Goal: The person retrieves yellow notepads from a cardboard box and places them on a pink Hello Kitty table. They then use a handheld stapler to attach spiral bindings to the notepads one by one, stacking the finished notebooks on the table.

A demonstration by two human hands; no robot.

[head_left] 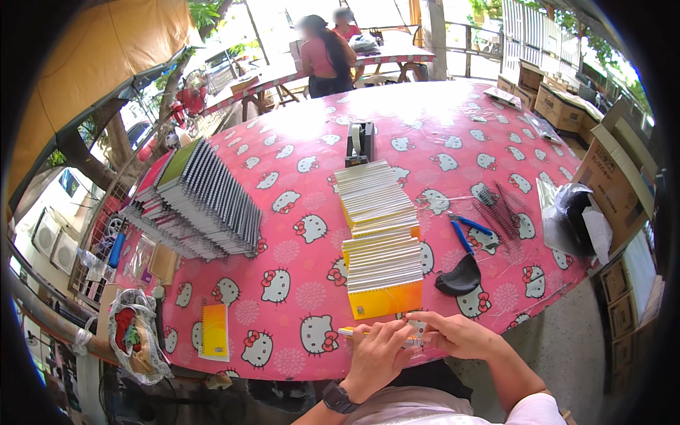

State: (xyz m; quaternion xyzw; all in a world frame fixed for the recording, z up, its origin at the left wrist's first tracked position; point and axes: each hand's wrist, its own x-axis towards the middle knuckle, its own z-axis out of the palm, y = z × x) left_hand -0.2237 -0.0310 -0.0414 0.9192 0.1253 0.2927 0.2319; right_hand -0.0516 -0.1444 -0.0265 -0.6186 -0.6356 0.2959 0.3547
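At the table's near edge, a small yellow notebook (345, 331) lies mostly hidden beneath my left hand (382, 352), whose bent fingers hold it down. A spiral coil (414, 341) shows along the notebook's side, between my two hands. My right hand (457, 334) has its fingers curled at the coil's right end; its fingertips are partly hidden. Just beyond my hands is a long row of yellow notebooks (386, 301) packed on edge, white pages upward. One finished-looking spiral notebook (214, 331), yellow with a coil on its left side, lies flat to the left.
Stacked spiral notebooks (205, 198) rise at the left. A black tape dispenser (360, 142) stands behind the row. Blue-handled pliers (462, 237), a black curved object (459, 276) and loose dark coils (499, 209) lie right. Cardboard boxes (613, 177) line the right; people (327, 57) are beyond.
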